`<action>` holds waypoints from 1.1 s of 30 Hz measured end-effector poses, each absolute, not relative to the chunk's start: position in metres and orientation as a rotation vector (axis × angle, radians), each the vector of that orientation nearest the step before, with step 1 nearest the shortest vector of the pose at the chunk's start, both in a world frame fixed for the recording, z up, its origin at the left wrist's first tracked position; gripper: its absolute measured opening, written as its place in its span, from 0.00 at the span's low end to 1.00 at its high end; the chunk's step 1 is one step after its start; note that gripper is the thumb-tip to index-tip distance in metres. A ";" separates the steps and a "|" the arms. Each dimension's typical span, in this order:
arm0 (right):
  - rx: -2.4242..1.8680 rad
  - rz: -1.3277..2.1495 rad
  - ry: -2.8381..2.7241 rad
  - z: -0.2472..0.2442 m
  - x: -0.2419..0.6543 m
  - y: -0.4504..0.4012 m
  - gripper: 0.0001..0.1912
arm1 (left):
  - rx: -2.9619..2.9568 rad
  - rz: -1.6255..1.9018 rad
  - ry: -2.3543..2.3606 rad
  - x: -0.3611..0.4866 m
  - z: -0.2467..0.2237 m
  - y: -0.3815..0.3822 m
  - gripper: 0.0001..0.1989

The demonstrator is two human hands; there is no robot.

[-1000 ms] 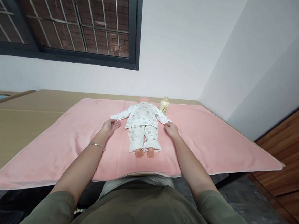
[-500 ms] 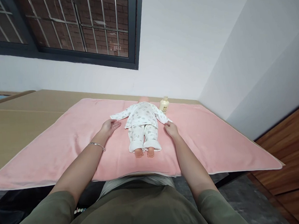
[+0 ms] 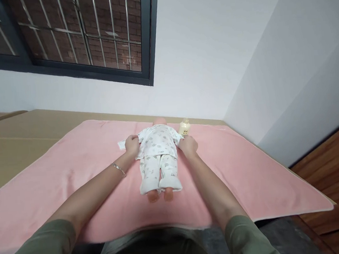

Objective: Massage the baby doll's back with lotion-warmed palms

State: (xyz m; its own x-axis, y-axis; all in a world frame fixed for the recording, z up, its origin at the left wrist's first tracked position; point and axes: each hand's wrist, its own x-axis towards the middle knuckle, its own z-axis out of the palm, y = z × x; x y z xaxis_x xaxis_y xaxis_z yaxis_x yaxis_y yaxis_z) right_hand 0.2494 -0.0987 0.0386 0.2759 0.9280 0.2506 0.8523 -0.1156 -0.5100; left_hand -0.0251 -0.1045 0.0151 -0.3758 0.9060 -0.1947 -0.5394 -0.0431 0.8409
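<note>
- Head view: the doll (image 3: 159, 151), dressed in a white printed top (image 3: 156, 139) and matching trousers (image 3: 150, 169), lies flat on a pink blanket (image 3: 237, 172), feet (image 3: 168, 194) toward the person.
- Left hand (image 3: 132, 144) is curled closed around one sleeve (image 3: 122, 145), whose cuff end pokes out beyond the knuckles.
- Right hand (image 3: 188, 144) is also curled, fingers together at the end of the other sleeve (image 3: 176, 136); whether it clamps only cloth or the doll's arm too, I cannot tell.
- Step in hand, as I judge it: handling both sleeves at once, probably settling them along the doll's arms.
- Next move seems to call for a light, even hold on both sides, easing the cloth straight without dragging the doll across the blanket.
- Bottle (image 3: 184, 127), pale yellow, stands just beyond the right hand, so that hand probably needs care if it swings outward or forward.
</note>
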 end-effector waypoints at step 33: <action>-2.015 0.042 -1.614 0.119 0.243 0.043 0.16 | 0.561 1.205 0.500 0.149 0.099 0.025 0.19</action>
State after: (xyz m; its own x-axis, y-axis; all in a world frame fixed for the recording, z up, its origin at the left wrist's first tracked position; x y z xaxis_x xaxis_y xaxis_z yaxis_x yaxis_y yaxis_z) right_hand 0.2431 0.0432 0.1187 0.2777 0.9098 0.3084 0.8926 -0.1257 -0.4331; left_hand 0.1493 0.0250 0.0990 0.2829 0.9571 -0.0629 -0.7205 0.2554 0.6447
